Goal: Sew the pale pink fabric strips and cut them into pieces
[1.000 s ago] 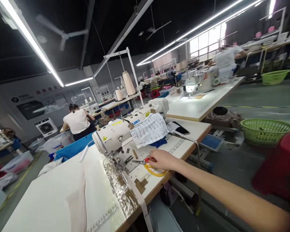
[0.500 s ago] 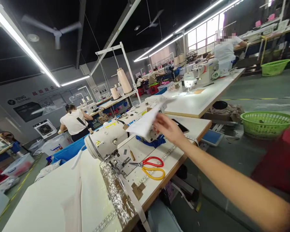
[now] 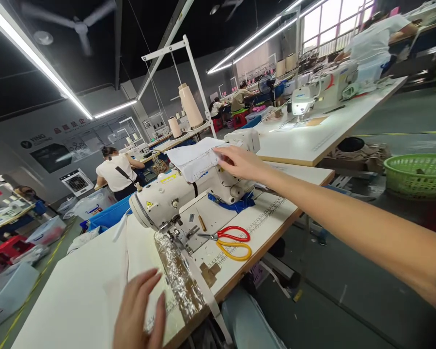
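My right hand (image 3: 234, 161) reaches over the sewing machine (image 3: 165, 198), its fingers closed on the right edge of a white sheet of paper (image 3: 199, 157) with faint print. The paper drapes over the top of the machine's arm. My left hand (image 3: 140, 310) is above the front of the white table, empty, fingers apart and slightly blurred. Between the hands, scissors (image 3: 234, 244) with one red and one yellow handle lie on the machine bed, beside a small wooden-handled tool (image 3: 202, 222). A pale strip (image 3: 203, 286) runs from the needle area over the table edge.
Thread cones (image 3: 191, 106) stand on a rack behind the machine. Another sewing machine (image 3: 305, 99) is on the table to the right, with a person in white (image 3: 376, 43) beyond it. A green basket (image 3: 417, 177) stands on the floor. Another person (image 3: 116, 169) sits at the left.
The paper has come down from the air onto the machine's arm, with my right hand moving slightly left. My left hand has entered at the bottom. The view has turned a little left.
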`<state>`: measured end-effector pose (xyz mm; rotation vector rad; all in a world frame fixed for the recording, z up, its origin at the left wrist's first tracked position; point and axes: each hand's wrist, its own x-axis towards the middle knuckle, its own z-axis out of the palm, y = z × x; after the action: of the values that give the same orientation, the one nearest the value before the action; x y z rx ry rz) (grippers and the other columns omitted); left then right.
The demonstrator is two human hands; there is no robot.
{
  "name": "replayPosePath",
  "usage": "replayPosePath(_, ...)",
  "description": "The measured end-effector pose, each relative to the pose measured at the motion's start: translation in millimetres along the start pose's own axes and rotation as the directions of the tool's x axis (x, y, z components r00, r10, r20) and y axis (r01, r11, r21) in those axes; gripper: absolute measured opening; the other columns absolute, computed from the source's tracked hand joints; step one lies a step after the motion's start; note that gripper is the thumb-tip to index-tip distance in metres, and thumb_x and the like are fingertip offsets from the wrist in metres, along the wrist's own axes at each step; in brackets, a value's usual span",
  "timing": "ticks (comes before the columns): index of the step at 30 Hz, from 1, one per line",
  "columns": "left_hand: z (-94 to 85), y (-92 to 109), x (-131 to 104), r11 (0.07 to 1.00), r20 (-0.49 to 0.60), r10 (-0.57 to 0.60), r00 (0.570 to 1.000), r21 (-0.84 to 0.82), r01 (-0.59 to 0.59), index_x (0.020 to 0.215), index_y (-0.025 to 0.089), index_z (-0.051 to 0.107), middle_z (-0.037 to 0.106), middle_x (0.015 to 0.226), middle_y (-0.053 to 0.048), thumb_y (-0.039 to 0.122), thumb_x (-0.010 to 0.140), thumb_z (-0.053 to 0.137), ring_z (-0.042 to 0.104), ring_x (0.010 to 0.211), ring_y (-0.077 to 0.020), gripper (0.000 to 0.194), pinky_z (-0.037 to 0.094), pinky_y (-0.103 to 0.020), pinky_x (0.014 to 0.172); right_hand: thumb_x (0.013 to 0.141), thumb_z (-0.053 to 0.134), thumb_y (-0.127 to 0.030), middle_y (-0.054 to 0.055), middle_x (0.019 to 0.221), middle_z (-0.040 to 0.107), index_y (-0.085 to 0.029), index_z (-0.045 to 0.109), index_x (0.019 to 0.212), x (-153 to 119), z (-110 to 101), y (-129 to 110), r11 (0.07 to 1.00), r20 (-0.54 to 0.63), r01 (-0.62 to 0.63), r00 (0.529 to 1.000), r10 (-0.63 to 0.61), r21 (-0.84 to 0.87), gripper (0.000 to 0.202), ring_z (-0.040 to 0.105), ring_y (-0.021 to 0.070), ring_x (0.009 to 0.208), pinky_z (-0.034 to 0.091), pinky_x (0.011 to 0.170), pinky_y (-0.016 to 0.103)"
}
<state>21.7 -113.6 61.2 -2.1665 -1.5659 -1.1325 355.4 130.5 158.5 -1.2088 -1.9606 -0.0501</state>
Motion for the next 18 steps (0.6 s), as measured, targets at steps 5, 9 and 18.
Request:
replayPosePath(5, 73.5, 68, 145, 0.883, 0.130, 0.463, 0.877, 0.019, -0.469, 0.124, 0.015, 0.058, 0.063, 0.129, -0.014, 0.012, 0.093, 0.043, 0.057, 0.121, -0.0252, 0.035, 0.048, -0.042, 0.105, 0.090, 0.040, -0.028, 0.010, 0.100, 0.067, -0.016, 0.054, 0.125, -16, -6, 10, 0.993, -0.085, -0.118, 0.990, 0.115, -0.026, 0.040, 0.060, 0.0238, 0.081, 0.044, 0.071, 0.032)
replayPosePath(9, 130.6, 98, 234, 0.746, 0.330, 0.566, 0.756, 0.185, -0.640, 0.123, 0.009, 0.060, 0.059, 0.134, -0.016, 0.009, 0.095, 0.041, 0.050, 0.129, -0.0274, 0.034, 0.039, -0.044, 0.112, 0.091, 0.045, -0.034, 0.011, 0.079, 0.067, -0.018, 0.062, 0.089, -41, 0, 31, 0.936, -0.023, -0.346, 0.938, 0.346, -0.068, 0.024, 0.061, 0.0259, 0.074, 0.041, 0.062, 0.032)
replayPosePath(18, 170.2, 100, 283, 0.569, 0.321, 0.642, 0.696, 0.409, -0.713, 0.111, 0.017, 0.065, 0.060, 0.131, -0.011, 0.016, 0.099, 0.042, 0.051, 0.122, -0.0240, 0.026, 0.036, -0.046, 0.110, 0.103, 0.045, -0.044, -0.005, 0.065, 0.058, -0.014, 0.061, 0.090, -42, 36, 45, 0.789, 0.316, -0.593, 0.789, 0.528, 0.162, 0.037, 0.048, 0.0063, 0.045, 0.043, 0.044, 0.020)
